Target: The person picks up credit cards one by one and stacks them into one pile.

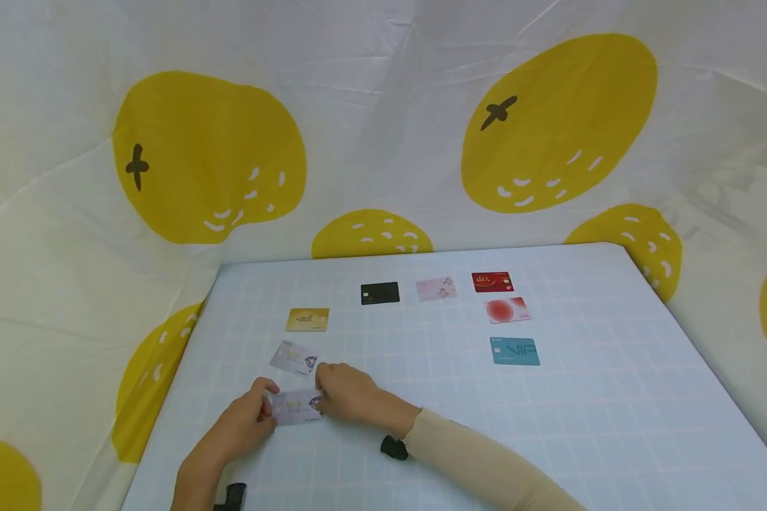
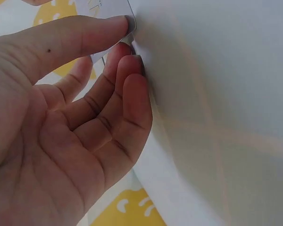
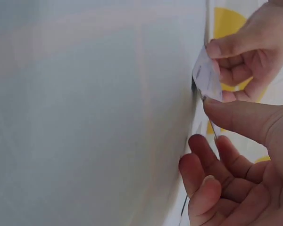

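Note:
A pale silver-lilac VIP card [image 1: 296,408] lies between my two hands in the head view, low and left on the table. My left hand [image 1: 241,419] pinches its left end; in the left wrist view the thumb presses one face of the card [image 2: 108,12], fingers behind. At the right end my right hand [image 1: 350,392] pinches the same card, thumb on top and a finger beneath, as the right wrist view shows. There the card [image 3: 207,77] is tilted up from the table. Just beyond it lies a second similar silver card [image 1: 295,357].
Farther back lie a gold card [image 1: 307,319], a black card [image 1: 380,293] and a pale pink card [image 1: 436,289]. To the right are a red card [image 1: 493,282], a white card with a red circle [image 1: 508,310] and a teal card [image 1: 515,351]. A patterned cloth hangs behind the table [image 1: 588,433].

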A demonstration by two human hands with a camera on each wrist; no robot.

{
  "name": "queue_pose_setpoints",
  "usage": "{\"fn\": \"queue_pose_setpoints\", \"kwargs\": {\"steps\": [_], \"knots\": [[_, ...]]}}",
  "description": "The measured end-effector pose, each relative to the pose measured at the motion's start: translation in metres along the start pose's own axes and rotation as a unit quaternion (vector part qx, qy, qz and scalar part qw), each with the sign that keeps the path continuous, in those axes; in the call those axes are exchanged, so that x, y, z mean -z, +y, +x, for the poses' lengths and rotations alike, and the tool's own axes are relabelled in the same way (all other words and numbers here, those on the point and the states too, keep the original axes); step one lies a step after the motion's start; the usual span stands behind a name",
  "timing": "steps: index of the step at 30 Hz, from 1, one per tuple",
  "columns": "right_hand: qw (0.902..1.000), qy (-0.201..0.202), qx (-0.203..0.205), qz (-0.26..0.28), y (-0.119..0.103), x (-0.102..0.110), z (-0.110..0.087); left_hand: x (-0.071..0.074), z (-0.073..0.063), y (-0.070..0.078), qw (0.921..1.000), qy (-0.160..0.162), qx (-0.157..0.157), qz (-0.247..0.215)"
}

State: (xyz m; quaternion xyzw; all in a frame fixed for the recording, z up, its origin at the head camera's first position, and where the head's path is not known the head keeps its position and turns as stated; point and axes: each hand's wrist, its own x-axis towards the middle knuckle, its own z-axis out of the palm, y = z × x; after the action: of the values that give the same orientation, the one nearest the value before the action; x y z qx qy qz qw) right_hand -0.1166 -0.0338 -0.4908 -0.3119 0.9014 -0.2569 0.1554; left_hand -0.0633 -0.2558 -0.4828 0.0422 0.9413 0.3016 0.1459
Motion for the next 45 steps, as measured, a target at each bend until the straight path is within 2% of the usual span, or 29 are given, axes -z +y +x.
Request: {"fn": "queue_pose_setpoints", "kwargs": {"steps": [4,8,14,18,23,30,39,45], "knots": [[0.9972,-0.010,0.001,0.074,0.006,-0.003,0.000,0.002,-0.001,0.000,1.0000,-0.004,0.000,-0.007],[0.9896,-0.005,0.006,0.144,0.012,-0.005,0.001,0.003,0.000,-0.001,0.9998,-0.014,0.006,-0.015],[0.9791,0.011,0.012,0.203,0.018,-0.004,0.002,0.003,0.003,-0.006,0.9997,-0.011,-0.002,-0.024],[0.9762,0.021,0.013,0.216,0.020,-0.001,0.002,0.003,0.006,-0.006,0.9997,-0.003,-0.008,-0.025],[0.9737,0.061,0.011,0.219,0.026,0.006,0.001,0.005,0.016,0.002,0.9992,0.016,-0.011,-0.035],[0.9622,0.111,-0.025,0.247,0.042,0.020,-0.001,0.003,0.033,0.015,0.9970,0.045,-0.039,-0.050],[0.9524,0.148,-0.047,0.262,0.064,0.034,-0.010,-0.007,0.052,0.036,0.9928,0.042,-0.034,-0.107],[0.9479,0.161,-0.058,0.269,0.076,0.046,-0.019,-0.015,0.065,0.045,0.9880,0.040,-0.047,-0.142]]}}
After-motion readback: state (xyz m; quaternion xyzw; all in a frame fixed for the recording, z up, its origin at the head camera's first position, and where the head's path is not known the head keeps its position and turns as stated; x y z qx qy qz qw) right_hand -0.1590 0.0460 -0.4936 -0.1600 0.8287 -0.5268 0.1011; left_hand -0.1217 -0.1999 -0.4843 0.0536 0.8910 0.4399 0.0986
